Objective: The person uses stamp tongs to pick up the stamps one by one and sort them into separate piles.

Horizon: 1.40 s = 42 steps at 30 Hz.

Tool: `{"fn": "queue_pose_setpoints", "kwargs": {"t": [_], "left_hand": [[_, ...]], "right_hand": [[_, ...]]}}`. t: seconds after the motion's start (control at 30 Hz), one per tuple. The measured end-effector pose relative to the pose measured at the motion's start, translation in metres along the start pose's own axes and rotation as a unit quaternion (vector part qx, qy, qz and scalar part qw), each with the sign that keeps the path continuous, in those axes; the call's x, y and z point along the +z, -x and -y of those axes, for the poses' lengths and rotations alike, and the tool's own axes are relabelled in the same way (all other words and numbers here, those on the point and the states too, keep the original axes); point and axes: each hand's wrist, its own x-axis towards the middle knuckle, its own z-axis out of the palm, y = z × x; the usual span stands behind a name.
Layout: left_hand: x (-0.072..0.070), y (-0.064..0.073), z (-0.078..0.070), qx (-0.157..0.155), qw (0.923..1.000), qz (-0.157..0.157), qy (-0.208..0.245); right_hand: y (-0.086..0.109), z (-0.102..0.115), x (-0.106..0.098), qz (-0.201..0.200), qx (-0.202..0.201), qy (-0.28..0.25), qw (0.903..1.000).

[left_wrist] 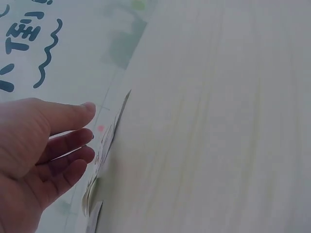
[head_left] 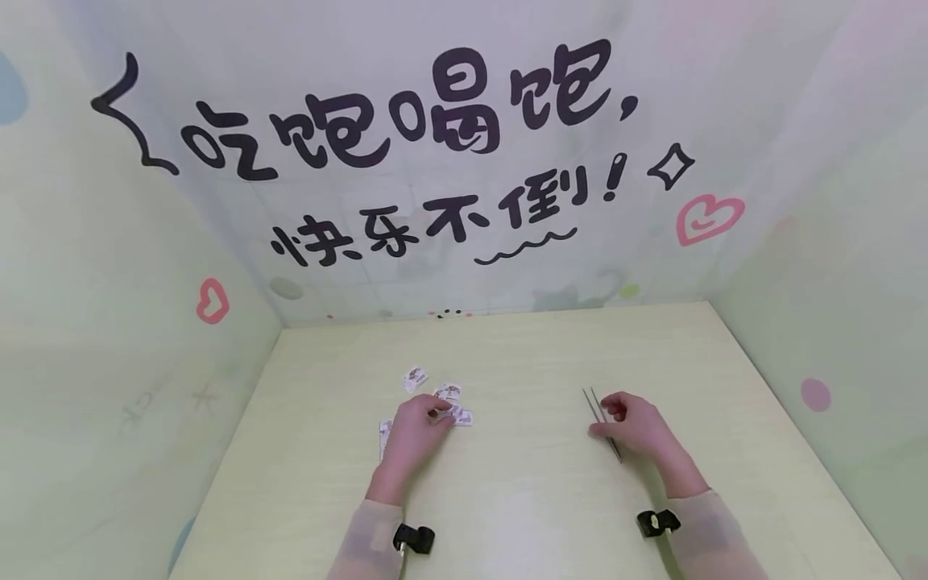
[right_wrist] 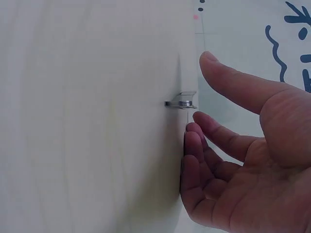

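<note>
Several small white printed paper pieces [head_left: 462, 417] lie on the left part of the table, partly hidden under my left hand [head_left: 415, 433]. In the left wrist view its thumb and bent fingers are apart, with the thin paper edges [left_wrist: 111, 133] just beyond the fingertips and nothing pinched. Metal tweezers [head_left: 593, 403] lie on the table at the right, tips pointing away from me. My right hand [head_left: 640, 427] is over them, thumb to one side and fingers to the other. The right wrist view has the tweezers [right_wrist: 186, 103] past the parted thumb and forefinger.
The pale wooden table [head_left: 522, 499] meets a printed white backdrop [head_left: 406, 298] at its far edge, with side panels left and right. One paper piece [head_left: 415, 379] lies farther back, another [head_left: 385, 439] left of my left wrist. Black cameras [head_left: 658, 523] sit on both wrists.
</note>
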Motion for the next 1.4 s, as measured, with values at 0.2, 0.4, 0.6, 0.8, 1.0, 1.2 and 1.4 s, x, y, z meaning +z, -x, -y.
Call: {"fn": "queue_pose_setpoints", "kwargs": {"t": [0.2,0.4,0.6,0.8,1.0,1.2,1.4], "left_hand": [[0.008,-0.003,0.000,-0.006,0.9999,-0.003,0.011],[0.017,-0.003,0.003,-0.012,0.9999,0.001,-0.012],[0.018,-0.001,0.000,-0.016,0.9998,-0.007,-0.002],[0.018,-0.001,0.000,-0.033,0.9994,-0.002,0.014],[0.018,-0.003,0.003,-0.034,0.9991,-0.001,0.024],[0.017,-0.002,0.006,-0.046,0.9986,0.003,0.025],[0.018,-0.003,0.005,-0.052,0.9983,0.004,0.028]], "right_hand": [[0.002,0.002,0.003,-0.007,0.000,0.018,0.9998],[0.002,0.004,0.006,-0.018,-0.003,0.035,0.9992],[0.002,0.007,0.007,-0.028,0.004,0.049,0.9984],[0.002,0.010,0.007,-0.028,0.006,0.047,0.9985],[-0.006,0.024,0.016,-0.011,-0.013,0.042,0.9990],[-0.017,0.059,0.040,0.037,-0.052,0.020,0.9977],[-0.028,0.086,0.070,0.061,-0.080,0.037,0.9943]]}}
